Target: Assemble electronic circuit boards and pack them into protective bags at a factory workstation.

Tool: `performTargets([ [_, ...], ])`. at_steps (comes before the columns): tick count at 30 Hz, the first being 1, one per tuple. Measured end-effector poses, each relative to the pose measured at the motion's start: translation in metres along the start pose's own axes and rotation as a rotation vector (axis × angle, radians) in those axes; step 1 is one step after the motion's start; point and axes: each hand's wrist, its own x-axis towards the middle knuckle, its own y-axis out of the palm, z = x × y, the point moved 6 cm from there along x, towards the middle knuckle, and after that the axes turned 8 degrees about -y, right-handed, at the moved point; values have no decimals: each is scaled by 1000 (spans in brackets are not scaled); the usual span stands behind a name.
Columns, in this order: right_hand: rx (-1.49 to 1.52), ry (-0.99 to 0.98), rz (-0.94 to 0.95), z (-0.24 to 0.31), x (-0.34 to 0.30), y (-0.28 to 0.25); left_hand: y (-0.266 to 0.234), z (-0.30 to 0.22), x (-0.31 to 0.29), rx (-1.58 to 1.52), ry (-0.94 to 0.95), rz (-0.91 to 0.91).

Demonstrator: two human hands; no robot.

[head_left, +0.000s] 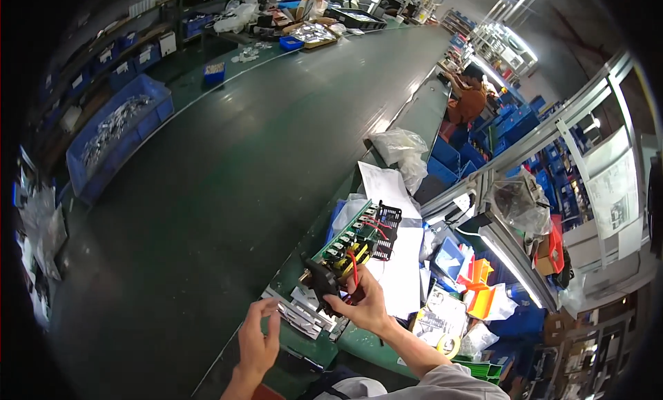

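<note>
My right hand (366,305) is closed round a black plastic part (320,278), whose exact kind I cannot make out. Just beyond it lies a green circuit board (330,249) carrying a yellow-wrapped transformer (356,256). Red wires run from the board toward a black slotted panel (389,227). Whether the held part is joined to the board is hidden by my fingers. To the left, my left hand (258,336) is empty, fingers raised and apart. Silver metal pieces (298,318) lie on the bench between my hands.
White paper sheets (402,279) lie under and beside the board. Orange bins (481,300) and a yellow tape roll (448,345) are at right, below a lit lamp (511,262). A wide green conveyor (228,179) runs past; a blue crate (121,134) stands across it. Co-workers sit farther off.
</note>
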Motion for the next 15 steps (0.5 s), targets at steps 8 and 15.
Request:
performTargets([
  [8,-144,-155,65,0,41,-41,17,-35,32,239,-36,95],
  [15,-162,-190,-73,-62,98,-82,36,-14,44,301,-71,75],
])
